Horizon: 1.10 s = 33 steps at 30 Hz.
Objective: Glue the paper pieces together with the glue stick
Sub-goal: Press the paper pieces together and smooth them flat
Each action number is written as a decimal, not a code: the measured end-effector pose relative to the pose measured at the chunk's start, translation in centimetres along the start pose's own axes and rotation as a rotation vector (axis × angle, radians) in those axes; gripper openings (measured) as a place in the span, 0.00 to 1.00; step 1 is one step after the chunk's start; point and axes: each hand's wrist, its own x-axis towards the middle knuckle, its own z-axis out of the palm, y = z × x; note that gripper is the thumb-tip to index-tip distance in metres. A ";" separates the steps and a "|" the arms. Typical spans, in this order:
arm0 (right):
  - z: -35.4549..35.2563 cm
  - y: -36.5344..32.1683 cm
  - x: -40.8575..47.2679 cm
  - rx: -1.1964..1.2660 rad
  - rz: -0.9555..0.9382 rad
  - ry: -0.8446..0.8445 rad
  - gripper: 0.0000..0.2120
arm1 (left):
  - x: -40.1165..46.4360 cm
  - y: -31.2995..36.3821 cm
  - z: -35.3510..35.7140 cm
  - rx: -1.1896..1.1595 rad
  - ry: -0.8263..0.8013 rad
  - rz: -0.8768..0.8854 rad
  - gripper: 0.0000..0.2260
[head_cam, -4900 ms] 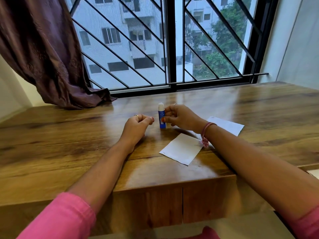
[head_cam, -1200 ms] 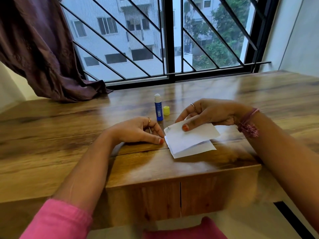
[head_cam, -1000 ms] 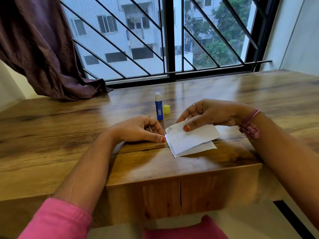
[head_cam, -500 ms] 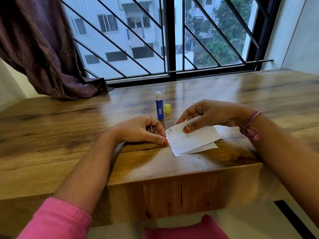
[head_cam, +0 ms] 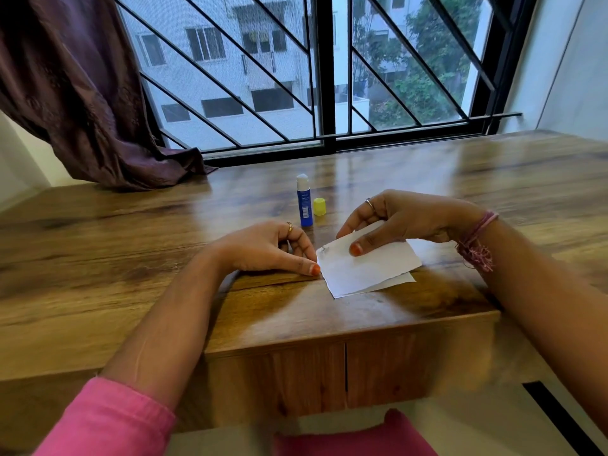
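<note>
While the top paper (head_cam: 365, 263) is sliding down onto the bottom paper (head_cam: 388, 284) at mid frame, less of the bottom one is showing vs. 1 sec ago, so they're nearly lined up. R hand (head_cam: 404, 222) is pinching the top paper; L hand (head_cam: 263, 250), fingers loosely bent, is pressing the left edge. Glue (head_cam: 304, 200) is standing open behind.

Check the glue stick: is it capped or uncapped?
Uncapped. The glue stick stands upright on the table with its white tip bare, and the yellow cap sits beside it, apart.

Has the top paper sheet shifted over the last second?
Yes. The top sheet has slid toward the table's front edge, covering more of the bottom sheet; the glue stick is the fixed reference.
</note>
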 end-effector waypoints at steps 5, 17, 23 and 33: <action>0.0 -0.1 -0.1 -0.029 -0.005 0.004 0.14 | 0.0 0.0 0.0 0.006 -0.007 -0.008 0.11; 0.3 -0.2 -0.1 -0.058 -0.006 0.016 0.14 | 0.0 -0.1 -0.2 -0.032 0.043 -0.074 0.06; 0.3 -0.2 -0.1 -0.078 0.000 0.029 0.14 | -0.1 -0.1 -0.2 -0.031 0.071 -0.079 0.05; 0.4 -0.2 0.1 -0.105 -0.002 0.037 0.14 | -0.1 0.1 -0.2 -0.011 0.070 -0.082 0.04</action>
